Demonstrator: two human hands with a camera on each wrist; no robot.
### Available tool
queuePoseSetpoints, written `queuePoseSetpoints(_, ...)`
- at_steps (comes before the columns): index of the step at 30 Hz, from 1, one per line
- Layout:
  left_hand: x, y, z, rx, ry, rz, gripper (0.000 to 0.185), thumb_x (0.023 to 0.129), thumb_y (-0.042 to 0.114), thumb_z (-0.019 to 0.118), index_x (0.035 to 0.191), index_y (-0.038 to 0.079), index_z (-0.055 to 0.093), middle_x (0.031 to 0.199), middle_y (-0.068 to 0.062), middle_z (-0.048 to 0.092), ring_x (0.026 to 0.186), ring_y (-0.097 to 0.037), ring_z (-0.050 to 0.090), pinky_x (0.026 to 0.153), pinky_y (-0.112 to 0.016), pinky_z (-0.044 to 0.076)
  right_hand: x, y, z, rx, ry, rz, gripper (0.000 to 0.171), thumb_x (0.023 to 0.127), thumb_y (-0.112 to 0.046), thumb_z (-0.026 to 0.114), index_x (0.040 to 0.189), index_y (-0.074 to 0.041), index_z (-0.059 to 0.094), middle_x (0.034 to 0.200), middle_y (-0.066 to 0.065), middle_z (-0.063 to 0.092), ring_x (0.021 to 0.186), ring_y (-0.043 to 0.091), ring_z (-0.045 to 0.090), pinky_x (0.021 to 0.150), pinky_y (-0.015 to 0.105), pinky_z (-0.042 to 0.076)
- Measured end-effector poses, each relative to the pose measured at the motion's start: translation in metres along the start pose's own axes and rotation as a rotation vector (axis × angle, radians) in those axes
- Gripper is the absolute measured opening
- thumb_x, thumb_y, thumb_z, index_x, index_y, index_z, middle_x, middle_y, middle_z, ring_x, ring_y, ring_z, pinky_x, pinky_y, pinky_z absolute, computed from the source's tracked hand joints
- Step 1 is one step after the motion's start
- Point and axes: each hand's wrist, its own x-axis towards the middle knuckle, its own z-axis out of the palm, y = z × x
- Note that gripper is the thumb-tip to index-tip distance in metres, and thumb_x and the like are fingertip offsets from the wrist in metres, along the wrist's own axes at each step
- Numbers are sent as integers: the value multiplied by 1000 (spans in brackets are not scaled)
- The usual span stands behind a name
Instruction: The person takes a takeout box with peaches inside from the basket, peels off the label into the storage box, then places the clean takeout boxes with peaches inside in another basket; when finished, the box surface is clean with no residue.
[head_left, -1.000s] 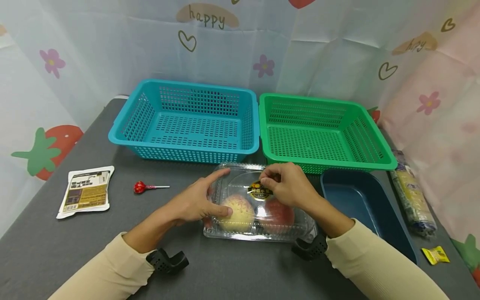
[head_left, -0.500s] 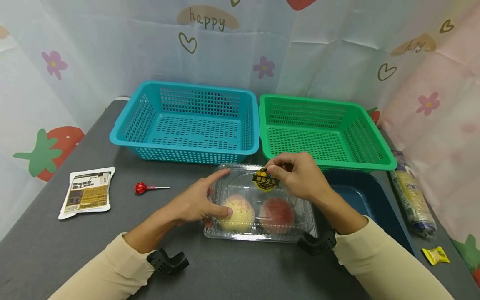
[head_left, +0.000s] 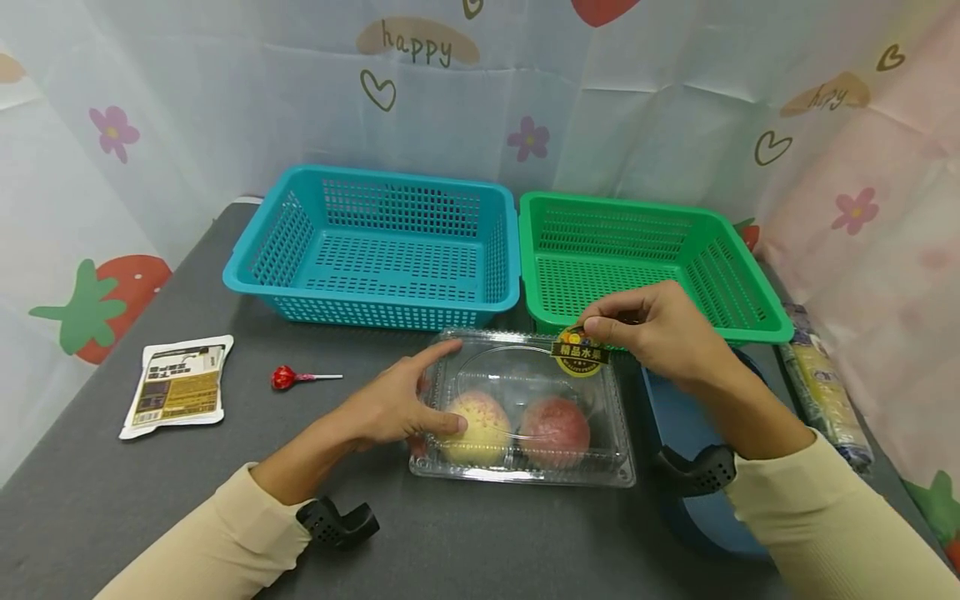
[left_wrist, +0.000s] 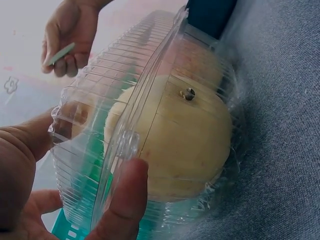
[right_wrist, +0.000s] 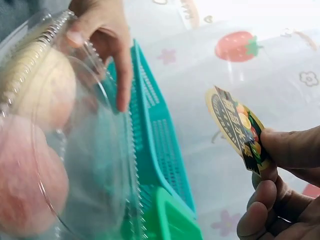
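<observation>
A clear plastic fruit box [head_left: 498, 367] lies closed on the grey table. Two round fruits show through it, a pale yellow one [head_left: 483, 429] on the left and a reddish, peach-like one [head_left: 555, 432] on the right. My left hand [head_left: 397, 400] holds the box by its left side, thumb at the front and index finger along the top. Between thumb and fingertips, my right hand [head_left: 667, 333] pinches a round black-and-gold sticker [head_left: 580, 353] by its edge. The right wrist view shows the sticker [right_wrist: 235, 130] raised and apart from the lid.
Behind the box stand a blue basket [head_left: 390, 304] and a green basket [head_left: 622, 283]. A dark blue tray [head_left: 675, 408] sits under my right forearm, beside a long yellowish packet [head_left: 825, 383]. On the left lie a red lollipop [head_left: 283, 377] and a white-and-brown pouch [head_left: 180, 383].
My right hand has lifted the sticker off the lid and moved right and away with it, toward the green basket. My left hand stays on the box.
</observation>
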Motion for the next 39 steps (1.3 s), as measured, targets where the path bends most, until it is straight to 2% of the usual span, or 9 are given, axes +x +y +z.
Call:
queuePoseSetpoints(10, 0, 2, 0, 5, 6, -7, 98, 75, 12, 85, 153, 28, 27, 92, -24, 43, 46, -27, 58, 49, -51, 53, -16, 1, -32, 5, -25, 24, 18, 93, -5, 65, 103, 10, 70, 93, 12, 70, 86, 20, 66, 75, 30, 55)
queuePoseSetpoints(20, -1, 2, -1, 7, -10, 8, 97, 76, 11, 84, 153, 25, 27, 90, -23, 43, 47, -27, 58, 49, -50, 54, -26, 17, -55, 33, -34, 34, 15, 92, 1, 64, 100, 13, 69, 90, 7, 71, 83, 17, 66, 74, 28, 55)
queuePoseSetpoints(29, -1, 3, -1, 15, 2, -13, 98, 75, 11, 85, 152, 28, 27, 92, -24, 43, 47, -27, 58, 50, -50, 54, -42, 40, -79, -30, -10, 117, 13, 93, 1, 63, 99, 4, 73, 89, 1, 71, 82, 13, 63, 72, 22, 52)
queuePoseSetpoints(34, 0, 2, 0, 16, 7, -13, 98, 75, 12, 85, 152, 28, 28, 93, -23, 43, 47, -27, 58, 50, -50, 54, -48, 52, -88, -78, -17, 175, 16, 93, -3, 63, 102, 7, 71, 88, 2, 71, 82, 13, 63, 71, 23, 51)
queuePoseSetpoints(39, 0, 1, -1, 16, 6, -7, 97, 75, 13, 85, 152, 27, 27, 92, -23, 43, 47, -27, 58, 50, -50, 54, -52, 66, -95, -69, -50, 244, 22, 95, -6, 62, 106, 11, 68, 90, 5, 71, 85, 14, 63, 73, 24, 51)
